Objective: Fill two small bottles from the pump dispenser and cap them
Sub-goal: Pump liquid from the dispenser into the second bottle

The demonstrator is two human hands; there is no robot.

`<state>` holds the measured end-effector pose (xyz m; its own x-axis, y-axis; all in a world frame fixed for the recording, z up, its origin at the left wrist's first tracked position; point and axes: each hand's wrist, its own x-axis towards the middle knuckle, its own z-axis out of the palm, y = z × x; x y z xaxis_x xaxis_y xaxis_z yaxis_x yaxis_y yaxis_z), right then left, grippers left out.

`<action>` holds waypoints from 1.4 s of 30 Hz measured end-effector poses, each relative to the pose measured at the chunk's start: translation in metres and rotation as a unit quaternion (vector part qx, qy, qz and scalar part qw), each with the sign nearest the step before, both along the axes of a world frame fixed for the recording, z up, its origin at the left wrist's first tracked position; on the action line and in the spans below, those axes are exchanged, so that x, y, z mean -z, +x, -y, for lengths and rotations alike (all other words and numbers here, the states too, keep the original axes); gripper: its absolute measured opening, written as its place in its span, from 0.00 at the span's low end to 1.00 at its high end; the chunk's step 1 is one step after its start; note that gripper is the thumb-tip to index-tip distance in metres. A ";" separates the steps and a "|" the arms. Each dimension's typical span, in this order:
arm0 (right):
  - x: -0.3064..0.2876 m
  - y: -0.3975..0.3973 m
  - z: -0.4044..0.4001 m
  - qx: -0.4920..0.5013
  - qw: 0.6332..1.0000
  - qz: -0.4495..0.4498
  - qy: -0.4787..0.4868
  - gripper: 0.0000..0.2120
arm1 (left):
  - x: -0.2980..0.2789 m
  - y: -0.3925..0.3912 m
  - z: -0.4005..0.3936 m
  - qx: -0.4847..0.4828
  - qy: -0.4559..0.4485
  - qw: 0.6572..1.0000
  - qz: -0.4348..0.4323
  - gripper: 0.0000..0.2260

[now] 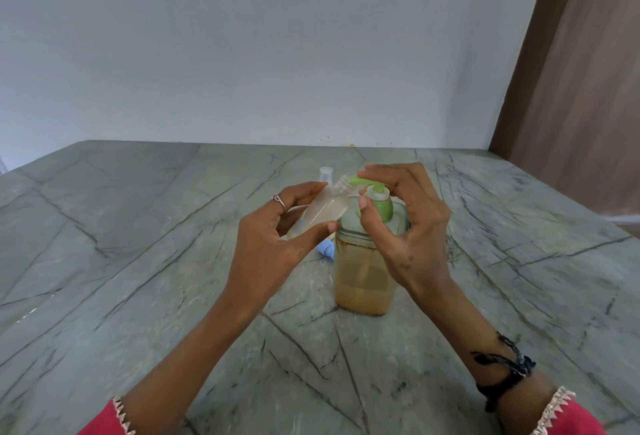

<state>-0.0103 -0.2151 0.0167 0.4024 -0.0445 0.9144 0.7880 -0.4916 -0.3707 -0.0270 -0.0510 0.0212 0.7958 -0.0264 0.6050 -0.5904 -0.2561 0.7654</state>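
Near the middle of the grey veined desk (138, 261) stands the pump dispenser (365, 272), a clear jar part filled with amber liquid, its green pump head at the top. The right hand (408, 227) is over that head: the forefinger lies along the green spout, the thumb comes up beside the green collar, and the other fingers hang loosely curved behind the jar's shoulder. Its grip is a press on the pump rather than a clasp round it.

The left hand (277, 237) holds a small clear bottle (322, 213) tilted, open neck up and to the right, the threaded mouth touching or just under the spout tip. Thumb below and fingers behind, that grip is clamped on the bottle's body. The bottle looks pale and cloudy; how full it is cannot be told.

Behind the left hand, a second small clear bottle (325, 175) shows only its top. A blue object (327, 249) lies on the desk just left of the jar, mostly hidden under the held bottle.

Broad bare stone stretches left, right and toward the person. The far edge of the desk meets a pale wall (242, 54); a brown wooden panel (581, 88) bounds the right rear corner. Red sleeves (100, 424) with pale trim show at the bottom corners, with a dark wristband (509, 369) on the right wrist.
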 end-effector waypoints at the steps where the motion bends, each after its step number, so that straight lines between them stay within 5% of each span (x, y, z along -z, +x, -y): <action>1: 0.001 0.000 0.000 -0.005 1.000 -0.005 -0.001 0.13 | 0.000 0.000 0.000 0.000 0.000 1.000 -0.001 0.20; 10: 0.006 -0.002 0.002 -0.056 0.998 -0.017 0.001 0.18 | 0.000 0.000 0.001 -0.001 -0.004 1.000 -0.007 0.19; 33: 0.001 -0.001 0.002 -0.053 0.998 -0.029 0.011 0.14 | 0.001 0.002 0.002 0.036 -0.037 0.999 -0.011 0.19; 42: 0.007 -0.003 0.011 -0.075 0.991 -0.091 -0.068 0.37 | 0.004 0.006 0.001 0.091 -0.092 0.991 -0.035 0.18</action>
